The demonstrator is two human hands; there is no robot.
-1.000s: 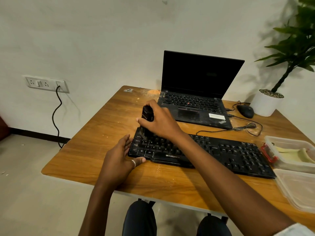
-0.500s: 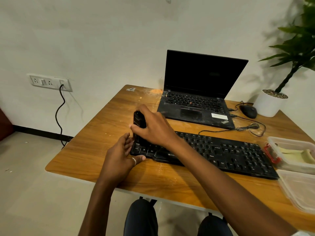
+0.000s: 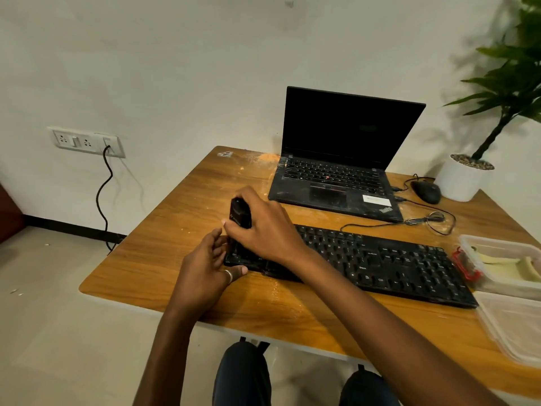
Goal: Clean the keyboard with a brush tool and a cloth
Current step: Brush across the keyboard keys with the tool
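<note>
- Keyboard (image 3: 380,259): black, full-size, lying flat across the near half of a wooden table (image 3: 175,230), with its long side running left to right and its right end slightly nearer the person.
- Wall socket (image 3: 85,141): far left of the keyboard, on the white wall, with a black cable (image 3: 102,194) hanging from it to the floor.
- Left hand (image 3: 205,268): at the keyboard's left end. Its fingers are nearly straight and lie against the end edge, and its thumb, which wears a ring, rests on the front edge. It grips nothing.
- Brush tool (image 3: 240,213): black and upright over the keyboard's left end. Its lower part is hidden behind the hands.
- Right hand (image 3: 263,230): above the keyboard's left keys, with fingers and thumb curled round the brush tool from the right.
- Laptop (image 3: 342,159): behind the keyboard, lid open, screen dark.
- Mouse (image 3: 426,191): black, behind the keyboard's right half, with its cord looped between the two.
- Plant pot (image 3: 459,183): white, just right of the mouse.
- Plastic container (image 3: 503,265): just beside the keyboard's right end, red clip facing it, holding pale yellow material I cannot identify.
- Second container (image 3: 515,326): clear, in front of the first.
</note>
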